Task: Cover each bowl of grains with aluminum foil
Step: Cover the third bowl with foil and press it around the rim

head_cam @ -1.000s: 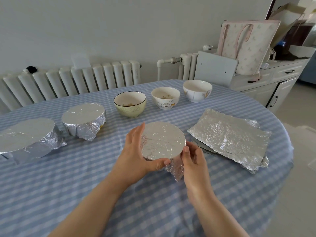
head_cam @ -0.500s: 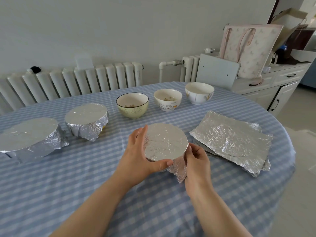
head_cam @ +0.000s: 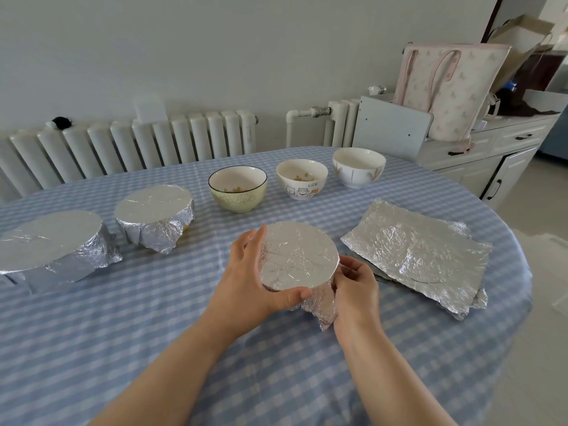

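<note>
Foil-covered bowl [head_cam: 299, 255] | left hand [head_cam: 256, 282] cups rim | right hand [head_cam: 356, 285] pinches foil skirt

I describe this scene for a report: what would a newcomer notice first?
Both hands, the left hand and right hand, grip a foil-wrapped bowl at the table's near middle. Two covered bowls stand left; three open bowls wait behind, spare foil sheets lie right.

Blue-and-white checked tablecloth [head_cam: 123, 348] on the bench, silver crinkled foil sheets [head_cam: 421, 256], pale yellow-green bowl with a dark rim [head_cam: 237, 189], white bowl with cartoon cats [head_cam: 301, 179], white bowl with leaf pattern [head_cam: 358, 167], pale pink butterfly-print tote bag [head_cam: 445, 90], white radiator [head_cam: 138, 146].
</note>
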`<control>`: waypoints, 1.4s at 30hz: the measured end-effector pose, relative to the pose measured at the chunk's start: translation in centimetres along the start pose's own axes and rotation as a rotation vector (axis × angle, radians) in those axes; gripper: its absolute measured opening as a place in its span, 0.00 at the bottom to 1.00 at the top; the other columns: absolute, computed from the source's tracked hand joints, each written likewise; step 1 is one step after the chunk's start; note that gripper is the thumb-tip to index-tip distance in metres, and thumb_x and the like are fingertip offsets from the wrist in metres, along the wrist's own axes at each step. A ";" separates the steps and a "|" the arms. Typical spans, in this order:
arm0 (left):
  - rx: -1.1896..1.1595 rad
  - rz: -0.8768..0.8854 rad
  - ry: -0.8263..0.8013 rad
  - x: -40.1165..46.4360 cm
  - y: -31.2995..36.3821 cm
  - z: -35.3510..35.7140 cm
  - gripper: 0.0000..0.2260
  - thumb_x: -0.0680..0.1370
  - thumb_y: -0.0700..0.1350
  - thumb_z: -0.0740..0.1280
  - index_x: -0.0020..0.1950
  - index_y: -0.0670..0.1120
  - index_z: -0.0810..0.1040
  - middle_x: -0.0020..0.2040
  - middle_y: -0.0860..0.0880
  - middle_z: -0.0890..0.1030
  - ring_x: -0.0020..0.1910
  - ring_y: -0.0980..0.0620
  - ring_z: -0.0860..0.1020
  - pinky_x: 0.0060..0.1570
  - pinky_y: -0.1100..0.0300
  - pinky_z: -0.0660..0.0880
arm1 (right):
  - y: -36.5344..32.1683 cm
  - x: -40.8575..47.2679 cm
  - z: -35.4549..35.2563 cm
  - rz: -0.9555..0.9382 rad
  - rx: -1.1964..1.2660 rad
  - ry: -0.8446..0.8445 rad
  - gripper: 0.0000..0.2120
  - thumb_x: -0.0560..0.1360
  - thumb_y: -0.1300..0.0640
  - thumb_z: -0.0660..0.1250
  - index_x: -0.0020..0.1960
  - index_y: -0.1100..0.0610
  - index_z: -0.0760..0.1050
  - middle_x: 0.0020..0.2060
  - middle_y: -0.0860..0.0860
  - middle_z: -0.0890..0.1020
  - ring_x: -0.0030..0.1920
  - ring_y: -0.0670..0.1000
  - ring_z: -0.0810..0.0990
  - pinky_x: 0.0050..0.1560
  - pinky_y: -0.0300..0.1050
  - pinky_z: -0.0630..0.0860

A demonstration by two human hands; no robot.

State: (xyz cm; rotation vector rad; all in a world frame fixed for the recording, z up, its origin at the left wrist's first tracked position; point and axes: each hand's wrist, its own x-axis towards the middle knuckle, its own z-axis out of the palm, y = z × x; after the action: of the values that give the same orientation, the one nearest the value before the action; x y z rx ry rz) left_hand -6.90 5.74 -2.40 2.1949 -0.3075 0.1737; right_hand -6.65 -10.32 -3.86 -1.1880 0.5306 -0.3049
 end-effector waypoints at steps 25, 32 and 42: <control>0.017 -0.019 0.017 -0.3 0.6 0.1 0.58 0.54 0.74 0.70 0.78 0.58 0.49 0.72 0.62 0.53 0.68 0.60 0.64 0.61 0.64 0.63 | -0.2 -3.3 -2.4 -0.431 -0.915 -0.175 0.27 0.80 0.64 0.54 0.76 0.47 0.59 0.67 0.46 0.74 0.65 0.48 0.72 0.51 0.37 0.64; 0.039 -0.025 0.013 -0.3 0.5 0.2 0.57 0.55 0.75 0.69 0.78 0.58 0.49 0.72 0.62 0.53 0.68 0.58 0.65 0.62 0.62 0.65 | 0.1 -2.8 -2.8 -0.426 -0.883 -0.237 0.27 0.80 0.65 0.53 0.75 0.45 0.62 0.56 0.41 0.70 0.51 0.40 0.68 0.45 0.37 0.62; 0.071 -0.118 0.143 -1.8 1.5 1.6 0.57 0.57 0.77 0.65 0.78 0.55 0.47 0.77 0.54 0.48 0.75 0.50 0.58 0.70 0.51 0.65 | 0.4 -0.4 -2.3 -0.250 -0.460 -0.351 0.27 0.70 0.26 0.50 0.56 0.42 0.71 0.53 0.46 0.81 0.55 0.50 0.80 0.56 0.53 0.76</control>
State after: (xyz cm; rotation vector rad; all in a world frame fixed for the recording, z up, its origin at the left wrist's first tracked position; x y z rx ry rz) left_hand -8.98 3.86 -2.67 2.2495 -0.0924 0.2782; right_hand -8.24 -11.80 -4.72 -1.7193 0.1429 -0.1821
